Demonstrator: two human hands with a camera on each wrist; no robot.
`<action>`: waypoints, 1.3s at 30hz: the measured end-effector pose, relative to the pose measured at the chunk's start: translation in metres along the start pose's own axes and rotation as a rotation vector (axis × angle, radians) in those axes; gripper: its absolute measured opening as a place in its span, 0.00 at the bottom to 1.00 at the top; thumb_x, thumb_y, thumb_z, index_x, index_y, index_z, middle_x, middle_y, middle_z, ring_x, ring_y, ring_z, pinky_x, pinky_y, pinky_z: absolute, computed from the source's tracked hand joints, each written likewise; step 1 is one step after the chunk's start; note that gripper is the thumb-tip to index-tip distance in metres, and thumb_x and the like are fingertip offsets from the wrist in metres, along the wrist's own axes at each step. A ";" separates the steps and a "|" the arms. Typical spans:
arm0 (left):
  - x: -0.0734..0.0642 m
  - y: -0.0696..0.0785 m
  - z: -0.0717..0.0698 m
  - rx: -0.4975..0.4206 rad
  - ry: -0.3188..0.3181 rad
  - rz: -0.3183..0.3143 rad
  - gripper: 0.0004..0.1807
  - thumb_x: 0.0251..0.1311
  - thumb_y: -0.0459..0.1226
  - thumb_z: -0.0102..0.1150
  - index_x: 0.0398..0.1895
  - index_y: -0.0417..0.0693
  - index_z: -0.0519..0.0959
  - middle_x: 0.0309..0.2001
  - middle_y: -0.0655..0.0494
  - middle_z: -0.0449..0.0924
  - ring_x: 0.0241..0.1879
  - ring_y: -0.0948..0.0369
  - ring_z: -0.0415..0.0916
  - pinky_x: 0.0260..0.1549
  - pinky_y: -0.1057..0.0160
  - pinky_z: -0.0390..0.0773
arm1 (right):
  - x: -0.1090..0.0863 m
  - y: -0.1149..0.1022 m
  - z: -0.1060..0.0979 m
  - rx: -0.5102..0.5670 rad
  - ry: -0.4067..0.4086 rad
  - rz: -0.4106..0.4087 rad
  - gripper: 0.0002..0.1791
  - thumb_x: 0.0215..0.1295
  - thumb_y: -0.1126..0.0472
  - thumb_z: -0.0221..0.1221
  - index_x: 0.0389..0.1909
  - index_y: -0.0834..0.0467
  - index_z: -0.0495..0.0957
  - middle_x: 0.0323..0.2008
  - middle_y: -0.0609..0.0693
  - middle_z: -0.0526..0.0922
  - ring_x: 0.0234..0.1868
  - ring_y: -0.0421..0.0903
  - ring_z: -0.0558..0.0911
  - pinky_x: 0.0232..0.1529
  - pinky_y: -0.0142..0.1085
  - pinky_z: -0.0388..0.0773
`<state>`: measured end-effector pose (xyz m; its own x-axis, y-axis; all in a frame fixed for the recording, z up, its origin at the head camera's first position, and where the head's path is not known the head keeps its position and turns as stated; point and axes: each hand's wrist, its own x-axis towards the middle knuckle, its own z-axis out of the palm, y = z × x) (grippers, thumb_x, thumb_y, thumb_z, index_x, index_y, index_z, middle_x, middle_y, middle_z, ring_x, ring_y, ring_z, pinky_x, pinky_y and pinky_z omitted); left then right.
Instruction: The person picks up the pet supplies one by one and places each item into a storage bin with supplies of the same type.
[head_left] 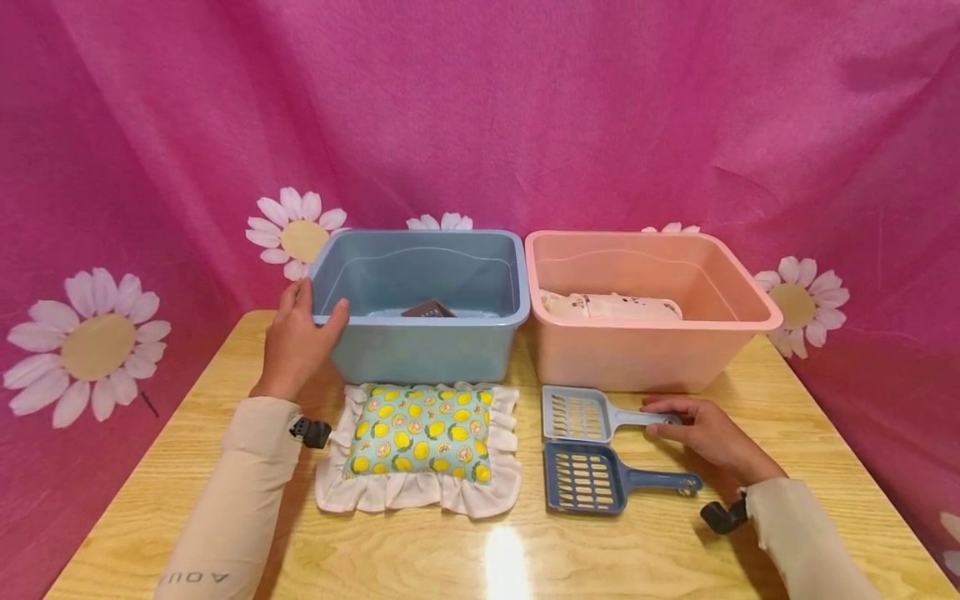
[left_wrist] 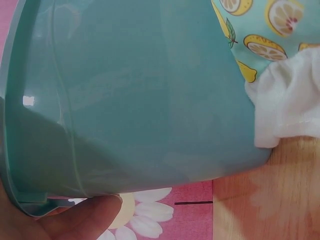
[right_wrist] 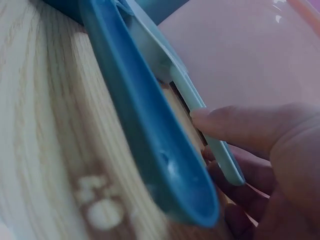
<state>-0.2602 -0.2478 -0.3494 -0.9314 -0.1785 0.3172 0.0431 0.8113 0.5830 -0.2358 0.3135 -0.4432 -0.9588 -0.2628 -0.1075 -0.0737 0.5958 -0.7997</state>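
At the left, my left hand (head_left: pixel 297 340) grips the front left corner of the blue plastic bin (head_left: pixel 423 354), with its thumb at the front rim. Fingers curl around the rim of that bin (left_wrist: pixel 145 100) in the left wrist view. My right hand (head_left: pixel 712 435) pinches the handle end of a light grey litter scoop (head_left: pixel 637 417), thumb on one side and fingers on the other. The scoop's head lies on the table. Just in front of it is a dark blue litter scoop (head_left: pixel 660 479); its handle (right_wrist: pixel 145 110) fills the middle of the right wrist view, untouched.
A pink bin (head_left: pixel 630 358) stands right of the blue one and holds a cream printed cloth item (head_left: pixel 626 307). A small brown patterned object (head_left: pixel 429 309) lies inside the blue bin. A lemon-print ruffled cushion (head_left: pixel 420 433) lies before it on the wooden table (head_left: pixel 405 554).
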 end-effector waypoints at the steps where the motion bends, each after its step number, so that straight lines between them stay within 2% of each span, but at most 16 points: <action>1: 0.000 0.000 0.000 0.002 0.001 0.002 0.45 0.65 0.59 0.44 0.76 0.42 0.49 0.73 0.40 0.49 0.63 0.35 0.62 0.56 0.33 0.65 | 0.000 0.001 0.000 -0.012 0.005 -0.004 0.24 0.59 0.49 0.65 0.53 0.57 0.81 0.59 0.57 0.76 0.59 0.55 0.69 0.57 0.47 0.65; 4: 0.001 0.000 0.001 0.000 -0.006 0.009 0.45 0.65 0.59 0.44 0.76 0.42 0.49 0.73 0.40 0.49 0.63 0.35 0.61 0.55 0.33 0.65 | -0.001 0.006 0.001 -0.042 0.021 -0.004 0.23 0.60 0.48 0.64 0.53 0.55 0.81 0.57 0.55 0.77 0.53 0.50 0.72 0.51 0.35 0.68; 6: 0.001 0.000 0.002 -0.002 -0.016 0.010 0.45 0.65 0.59 0.45 0.76 0.43 0.48 0.73 0.40 0.49 0.63 0.36 0.61 0.55 0.33 0.66 | -0.003 0.008 0.002 -0.050 0.029 0.003 0.23 0.61 0.47 0.64 0.53 0.55 0.81 0.55 0.55 0.78 0.48 0.48 0.72 0.44 0.31 0.69; 12: 0.000 -0.001 0.004 -0.008 -0.028 0.007 0.46 0.64 0.61 0.45 0.76 0.44 0.48 0.73 0.42 0.48 0.64 0.37 0.60 0.54 0.33 0.67 | -0.007 0.007 0.000 -0.008 0.041 0.006 0.23 0.63 0.50 0.62 0.55 0.58 0.79 0.49 0.56 0.79 0.41 0.47 0.70 0.34 0.32 0.65; 22: -0.001 0.000 0.004 -0.006 -0.019 0.015 0.46 0.64 0.61 0.44 0.76 0.45 0.48 0.73 0.42 0.48 0.64 0.36 0.60 0.54 0.33 0.66 | -0.007 0.004 -0.004 0.018 0.029 0.031 0.22 0.64 0.51 0.62 0.55 0.59 0.78 0.47 0.56 0.77 0.42 0.50 0.70 0.35 0.33 0.66; 30: -0.002 -0.002 0.002 -0.006 -0.010 0.007 0.46 0.64 0.61 0.44 0.76 0.44 0.47 0.73 0.42 0.48 0.63 0.36 0.61 0.55 0.33 0.66 | -0.006 0.001 0.001 0.061 0.037 -0.044 0.20 0.64 0.55 0.62 0.53 0.63 0.77 0.43 0.58 0.79 0.37 0.47 0.74 0.34 0.32 0.72; 39: 0.000 0.000 0.001 -0.011 0.015 0.019 0.45 0.65 0.60 0.45 0.76 0.42 0.49 0.73 0.41 0.50 0.62 0.36 0.62 0.55 0.33 0.66 | -0.005 -0.006 -0.003 0.083 0.032 -0.049 0.20 0.65 0.55 0.61 0.53 0.63 0.76 0.38 0.58 0.79 0.34 0.46 0.75 0.31 0.32 0.72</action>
<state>-0.2606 -0.2475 -0.3506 -0.9249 -0.1711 0.3396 0.0652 0.8084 0.5850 -0.2312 0.3138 -0.4366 -0.9630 -0.2651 -0.0496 -0.0987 0.5176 -0.8499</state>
